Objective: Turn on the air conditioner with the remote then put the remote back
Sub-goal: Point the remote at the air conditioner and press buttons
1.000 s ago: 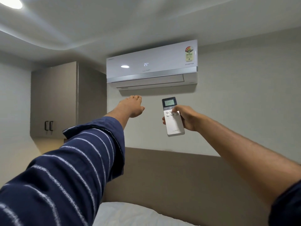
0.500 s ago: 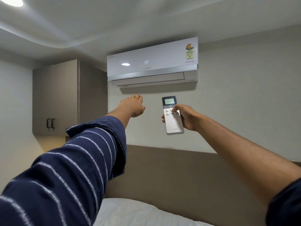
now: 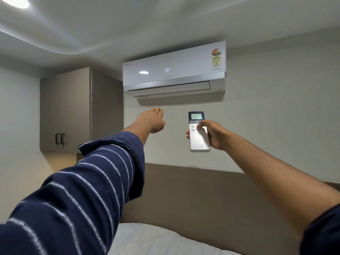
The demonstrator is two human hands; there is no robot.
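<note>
While the white wall-mounted air conditioner (image 3: 173, 70) shows a lit "25" on its front panel, the right hand (image 3: 211, 134) holds the slim white remote with the small grey screen (image 3: 198, 132) upright just below the unit, fingers wrapped around its body and the thumb resting on the round buttons under the screen. The left hand (image 3: 153, 120) is empty, stretched toward the wall with fingers together, touching nothing. The unit looks switched on, so the pressing step seems close to finished. To do it well, keep the remote's top pointed at the unit, press one button firmly once, and check the flap (image 3: 171, 87) before lowering the arm; where the remote belongs is out of view.
</note>
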